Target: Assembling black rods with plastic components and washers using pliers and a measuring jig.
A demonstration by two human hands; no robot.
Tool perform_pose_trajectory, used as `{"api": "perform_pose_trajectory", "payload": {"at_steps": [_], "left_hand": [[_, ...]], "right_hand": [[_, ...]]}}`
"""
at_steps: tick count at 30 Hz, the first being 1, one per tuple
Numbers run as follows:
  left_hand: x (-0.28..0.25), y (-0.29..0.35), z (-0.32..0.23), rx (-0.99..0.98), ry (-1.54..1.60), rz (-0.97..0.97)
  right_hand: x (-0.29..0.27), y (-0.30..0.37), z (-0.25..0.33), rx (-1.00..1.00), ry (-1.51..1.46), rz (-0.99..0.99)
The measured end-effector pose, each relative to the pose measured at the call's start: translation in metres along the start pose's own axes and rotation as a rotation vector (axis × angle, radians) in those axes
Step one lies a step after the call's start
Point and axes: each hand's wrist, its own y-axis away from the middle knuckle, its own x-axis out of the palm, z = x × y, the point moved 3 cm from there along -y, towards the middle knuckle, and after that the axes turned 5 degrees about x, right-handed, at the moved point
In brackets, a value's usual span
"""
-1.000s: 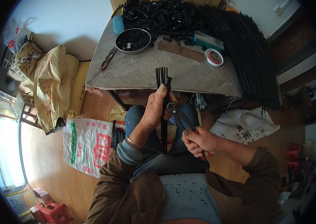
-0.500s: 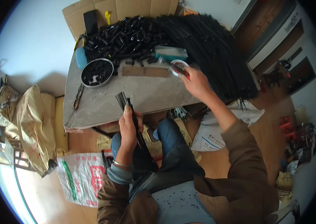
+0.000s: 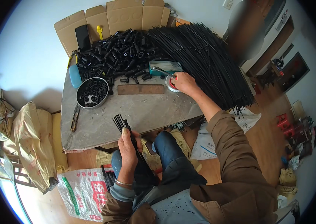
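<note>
My left hand, above my left thigh, is closed round a bundle of thin black rods. Its thumb presses on a short black tubular piece beside the rod ends. Over the table, my right hand grips a grey metal hand tool with red at its handle. The tool's far end reaches over a teal box of thin pale pieces; its exact kind is unclear. Below the tool, a round white tin with red inside is partly covered by the hand.
Black tubular fittings are heaped at the back, beside a pile of long black rods. A metal bowl of small black rings, a flat brown bar and a slim tool lie nearer. Sacks stand at left.
The view has tilted, so the table sits lower in the picture. My right hand has moved farther back past the tin, bringing the tool over the teal box. My left hand keeps its hold.
</note>
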Motion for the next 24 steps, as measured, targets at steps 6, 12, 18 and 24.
{"api": "perform_pose_trajectory", "payload": {"at_steps": [6, 12, 18, 24], "left_hand": [[0.002, 0.001, 0.000, -0.012, 0.055, -0.018], [0.010, 0.007, -0.001, -0.024, 0.051, 0.007], [0.030, 0.022, -0.014, 0.026, 0.000, 0.069], [0.045, 0.036, -0.023, 0.060, 0.013, 0.126]], "right_hand": [[-0.004, -0.002, -0.007, 0.007, 0.070, -0.014], [-0.007, -0.003, -0.007, -0.018, 0.020, -0.068], [-0.019, 0.000, -0.009, -0.006, -0.112, -0.124], [-0.022, -0.004, -0.030, -0.026, -0.301, -0.126]]}}
